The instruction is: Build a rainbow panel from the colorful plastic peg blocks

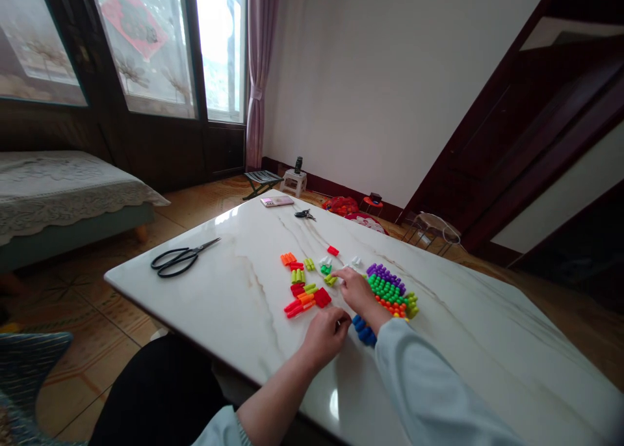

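My right hand (358, 291) reaches over the table with its index finger stretched out. That fingertip is at a small yellow-green plastic piece (330, 281); whether it presses on it I cannot tell. Close to the table edge, my left hand (326, 332) is closed, fingertips pinched together, and anything between them is hidden. Beyond the left hand lie red pieces (322, 297), orange pieces (288, 259) and green pieces (325, 270). Partly behind my right wrist are rows of purple pieces (385, 277), green knobs (387, 291) and blue pieces (363, 331).
Black-handled scissors (182, 257) lie on the white marbled table (234, 290) at the left. A phone (277, 201) and dark pliers (305, 214) rest near the far corner. A lone red piece (332, 251) sits beyond the others. A covered bed (73, 186) stands left.
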The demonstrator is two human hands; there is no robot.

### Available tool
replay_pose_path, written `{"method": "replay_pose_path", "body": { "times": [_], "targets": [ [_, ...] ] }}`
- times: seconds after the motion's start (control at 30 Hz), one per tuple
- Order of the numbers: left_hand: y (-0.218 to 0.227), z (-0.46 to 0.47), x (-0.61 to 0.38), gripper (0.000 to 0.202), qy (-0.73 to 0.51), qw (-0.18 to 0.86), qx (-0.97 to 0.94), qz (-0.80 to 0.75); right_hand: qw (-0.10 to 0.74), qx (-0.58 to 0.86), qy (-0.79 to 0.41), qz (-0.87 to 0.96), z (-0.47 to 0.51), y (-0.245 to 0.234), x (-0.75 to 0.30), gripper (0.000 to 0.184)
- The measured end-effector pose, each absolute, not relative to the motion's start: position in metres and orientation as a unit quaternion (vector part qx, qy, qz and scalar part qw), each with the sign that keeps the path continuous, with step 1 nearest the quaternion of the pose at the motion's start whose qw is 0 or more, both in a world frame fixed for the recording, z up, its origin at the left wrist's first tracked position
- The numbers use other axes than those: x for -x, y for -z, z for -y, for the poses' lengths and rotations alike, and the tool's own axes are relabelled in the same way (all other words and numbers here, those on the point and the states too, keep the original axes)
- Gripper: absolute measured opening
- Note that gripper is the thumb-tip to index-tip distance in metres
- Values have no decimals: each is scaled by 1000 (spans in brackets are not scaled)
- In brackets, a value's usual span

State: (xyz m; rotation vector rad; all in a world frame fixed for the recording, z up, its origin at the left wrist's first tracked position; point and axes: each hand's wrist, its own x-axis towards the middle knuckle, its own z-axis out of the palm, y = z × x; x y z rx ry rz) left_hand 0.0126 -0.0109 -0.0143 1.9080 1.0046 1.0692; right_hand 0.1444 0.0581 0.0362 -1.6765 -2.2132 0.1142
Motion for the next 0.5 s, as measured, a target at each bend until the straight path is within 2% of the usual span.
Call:
{"method": "replay_pose_path", "body": {
  "times": [0.07, 0.17, 0.37, 0.5],
  "targets": [
    [14, 11, -13, 21, -416, 363, -737, -390, 140, 596, -28, 791, -64, -31, -132, 49],
    [15, 10, -13, 21, -418, 362, -735, -392, 103, 608, -16, 787, -73, -27, -127, 46],
    [17, 9, -14, 21, -408, 356, -738, -403, 76, 616, 25, 783, -88, -32, -128, 21],
    [16, 9, -14, 21, -407, 350, -737, -410, 106, 643, 20, 758, -92, -44, -102, 22]
  ]
}}
